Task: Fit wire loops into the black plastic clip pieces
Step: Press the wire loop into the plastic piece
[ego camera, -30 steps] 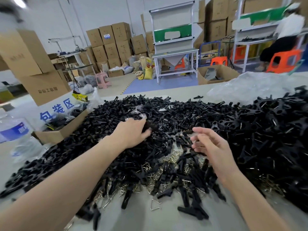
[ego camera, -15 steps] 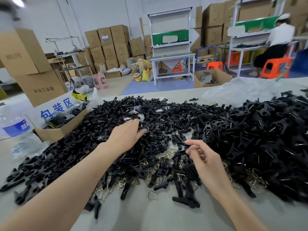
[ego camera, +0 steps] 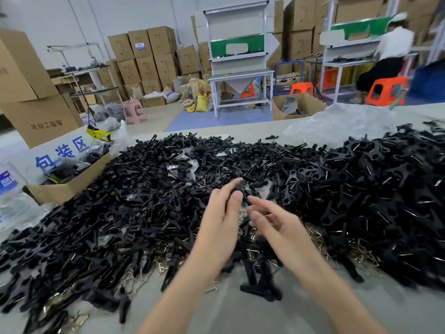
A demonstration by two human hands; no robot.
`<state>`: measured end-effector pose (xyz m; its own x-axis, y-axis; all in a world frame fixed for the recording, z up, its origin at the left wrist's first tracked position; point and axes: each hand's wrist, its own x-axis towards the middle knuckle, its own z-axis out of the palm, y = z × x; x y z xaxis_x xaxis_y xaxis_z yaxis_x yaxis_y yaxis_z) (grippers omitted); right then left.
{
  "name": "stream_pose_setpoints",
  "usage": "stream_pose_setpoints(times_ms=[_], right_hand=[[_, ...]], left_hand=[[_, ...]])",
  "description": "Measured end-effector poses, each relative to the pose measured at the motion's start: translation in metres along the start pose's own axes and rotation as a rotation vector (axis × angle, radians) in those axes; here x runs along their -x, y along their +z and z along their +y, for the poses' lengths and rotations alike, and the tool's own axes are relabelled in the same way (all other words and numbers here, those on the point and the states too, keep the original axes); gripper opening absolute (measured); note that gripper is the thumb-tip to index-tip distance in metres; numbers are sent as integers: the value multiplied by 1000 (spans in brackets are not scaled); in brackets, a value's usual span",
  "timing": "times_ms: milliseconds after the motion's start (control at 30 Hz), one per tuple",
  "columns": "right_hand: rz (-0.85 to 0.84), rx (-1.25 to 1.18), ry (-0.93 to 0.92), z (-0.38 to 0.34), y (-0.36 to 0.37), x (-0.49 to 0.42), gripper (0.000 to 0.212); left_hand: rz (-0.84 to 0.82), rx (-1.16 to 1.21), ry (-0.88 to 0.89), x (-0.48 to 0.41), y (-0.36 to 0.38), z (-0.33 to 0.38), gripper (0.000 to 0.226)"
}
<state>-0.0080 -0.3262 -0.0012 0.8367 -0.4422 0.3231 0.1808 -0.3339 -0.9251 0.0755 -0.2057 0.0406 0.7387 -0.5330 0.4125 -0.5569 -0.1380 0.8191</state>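
Head view, looking down over a grey worktop (ego camera: 240, 317). Found both hands raised just above a broad heap of black clip pieces (ego camera: 144, 201). Saw left hand (ego camera: 221, 220) pinching one small black piece (ego camera: 242, 189) between thumb and forefinger. Saw right hand (ego camera: 281, 227) just beside it, fingers (ego camera: 261, 204) spread and relaxed, blurred, tips near the pinched piece; could not tell whether touching. Noted brass-coloured wire loops (ego camera: 315, 233) lying on the worktop below the hands, mixed among the clips. Noted an open cardboard box (ego camera: 67, 189) at the heap's left edge, crumpled clear plastic (ego camera: 337, 124) behind.
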Motion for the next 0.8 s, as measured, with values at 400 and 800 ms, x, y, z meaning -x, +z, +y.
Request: stream_pose_setpoints(times_ms=[400,800], right_hand=[[67,21,15,2,12,-2,17],[67,-192,5,-4,9,-4,28]], left_hand=[[130,410,-124,20,30,-11,23],[169,435,-84,20,26,-14,19]])
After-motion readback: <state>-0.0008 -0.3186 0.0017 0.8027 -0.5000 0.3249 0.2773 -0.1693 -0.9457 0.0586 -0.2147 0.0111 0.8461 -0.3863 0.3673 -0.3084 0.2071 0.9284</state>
